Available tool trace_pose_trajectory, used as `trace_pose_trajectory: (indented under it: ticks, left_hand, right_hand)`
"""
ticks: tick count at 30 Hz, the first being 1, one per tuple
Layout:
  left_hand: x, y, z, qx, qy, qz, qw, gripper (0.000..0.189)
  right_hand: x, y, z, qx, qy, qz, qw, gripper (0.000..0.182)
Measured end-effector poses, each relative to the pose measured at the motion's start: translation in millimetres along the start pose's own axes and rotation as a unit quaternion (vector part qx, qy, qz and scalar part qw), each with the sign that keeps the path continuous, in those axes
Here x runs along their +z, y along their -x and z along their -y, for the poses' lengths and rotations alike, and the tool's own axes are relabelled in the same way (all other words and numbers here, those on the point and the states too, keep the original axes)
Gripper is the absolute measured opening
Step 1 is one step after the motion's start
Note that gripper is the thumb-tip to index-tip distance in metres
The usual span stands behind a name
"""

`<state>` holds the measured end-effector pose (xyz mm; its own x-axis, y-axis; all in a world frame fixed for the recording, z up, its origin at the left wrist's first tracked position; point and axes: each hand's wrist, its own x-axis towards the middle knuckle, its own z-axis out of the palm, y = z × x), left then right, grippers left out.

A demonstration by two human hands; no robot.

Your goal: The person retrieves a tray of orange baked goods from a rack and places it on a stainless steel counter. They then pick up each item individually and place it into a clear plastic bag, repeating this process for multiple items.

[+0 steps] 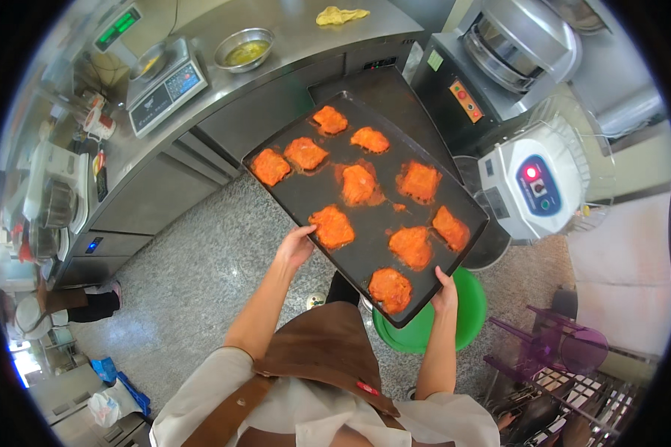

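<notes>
A dark rectangular baking tray (291, 195) is held out in front of me, tilted diagonally across the view. Several orange-coated pieces, apparently marinated meat (359, 184), lie spaced out on it, with reddish sauce smeared around some. My left hand (297, 246) grips the long near-left edge, thumb over the rim beside one piece. At the near-right edge my right hand (444, 291) holds the tray, its thumb on top. The fingers of both hands are mostly hidden under the tray. Beyond the tray's far edge lies another dark flat tray or sheet (380, 103).
A steel counter (291, 22) curves along the far side, bearing a digital scale (168, 92), a metal bowl of yellow liquid (245, 50) and a yellow cloth (341, 15). Right stands a white-headed mixer (531, 179); below the tray, a green lid (469, 313). Another person (70, 307) stands far left.
</notes>
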<state>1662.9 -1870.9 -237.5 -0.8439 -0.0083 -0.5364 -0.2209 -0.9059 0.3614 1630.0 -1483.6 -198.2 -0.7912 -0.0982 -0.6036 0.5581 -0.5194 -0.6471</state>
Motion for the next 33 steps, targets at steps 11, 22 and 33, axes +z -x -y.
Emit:
trace_pose_trajectory:
  ticks: [11, 22, 33]
  left_hand:
    - [17, -25, 6, -0.03, -0.011, -0.088, 0.996, 0.031]
    - [-2, -45, 18, -0.072, -0.109, -0.082, 0.988, 0.041]
    - [-38, -69, 11, -0.149, -0.237, -0.147, 0.949, 0.017]
  right_hand:
    - [-26, -49, 13, 0.048, 0.016, -0.033, 0.998, 0.052]
    - [-48, -103, 8, 0.12, -0.007, -0.098, 0.988, 0.044]
    - [-32, -120, 9, -0.002, -0.054, -0.137, 0.989, 0.032]
